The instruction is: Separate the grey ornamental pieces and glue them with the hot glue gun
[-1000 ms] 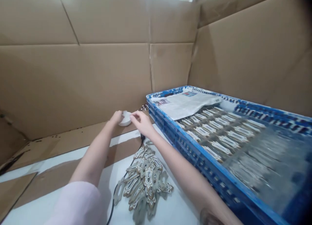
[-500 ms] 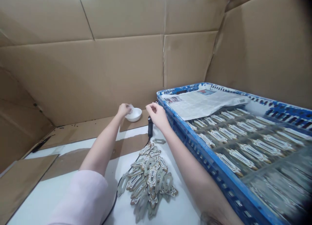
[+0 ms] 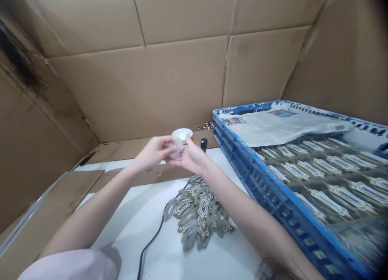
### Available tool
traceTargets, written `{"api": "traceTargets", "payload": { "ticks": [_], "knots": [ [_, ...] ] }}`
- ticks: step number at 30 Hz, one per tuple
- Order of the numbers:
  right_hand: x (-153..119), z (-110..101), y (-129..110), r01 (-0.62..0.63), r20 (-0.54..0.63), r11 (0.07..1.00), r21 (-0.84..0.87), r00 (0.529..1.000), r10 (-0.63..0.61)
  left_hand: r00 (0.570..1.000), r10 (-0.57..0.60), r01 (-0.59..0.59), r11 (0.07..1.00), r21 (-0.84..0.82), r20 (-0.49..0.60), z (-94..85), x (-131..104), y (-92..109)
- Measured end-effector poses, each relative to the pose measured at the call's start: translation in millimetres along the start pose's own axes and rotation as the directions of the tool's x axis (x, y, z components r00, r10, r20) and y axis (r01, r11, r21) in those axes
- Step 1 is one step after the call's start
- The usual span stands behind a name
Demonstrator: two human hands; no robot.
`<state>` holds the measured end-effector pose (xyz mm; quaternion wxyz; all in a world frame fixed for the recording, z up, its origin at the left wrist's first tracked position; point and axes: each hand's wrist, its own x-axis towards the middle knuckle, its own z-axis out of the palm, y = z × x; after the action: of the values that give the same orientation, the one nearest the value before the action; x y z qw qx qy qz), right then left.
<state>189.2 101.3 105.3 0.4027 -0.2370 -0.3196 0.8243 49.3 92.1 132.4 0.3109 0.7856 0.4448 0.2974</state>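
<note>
Head view: from wearer's head, above table point(image 3: 127, 219).
Facing: forward and down, wall point(image 3: 182, 82) beyond.
Nearest: both forearms point(image 3: 93, 209), low in frame.
Centre: left hand point(image 3: 153, 152), right hand point(image 3: 195, 156), farther out.
Right: crate point(image 3: 239, 163), cut by frame edge.

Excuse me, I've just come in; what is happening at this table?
A person's left hand holds a small pale thing, too blurred to identify, right up against the right hand. A white bowl is just beyond them. Nearer the person, patterned pieces lie heaped on the table. To the right, a blue crate holds rows of similar pieces, partly under newspaper.
</note>
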Motion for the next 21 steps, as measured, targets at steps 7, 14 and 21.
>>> {"api": "traceTargets", "payload": {
  "ticks": [7,14,21],
  "knots": [
    [-6,20,28,0.029,-0.061,0.974,0.223,0.998,-0.016,0.994,0.064,-0.018,0.896,0.444,-0.089,19.3,-31,17],
    [0,29,33,0.023,-0.212,0.984,0.175,0.977,0.015,0.981,0.136,-0.026,0.803,0.595,-0.139,31.1,-33,0],
    [11,32,43,0.057,-0.296,0.988,0.145,0.955,-0.011,0.961,0.156,0.003,0.82,0.572,-0.229,42.3,-29,-23]
  ]
}}
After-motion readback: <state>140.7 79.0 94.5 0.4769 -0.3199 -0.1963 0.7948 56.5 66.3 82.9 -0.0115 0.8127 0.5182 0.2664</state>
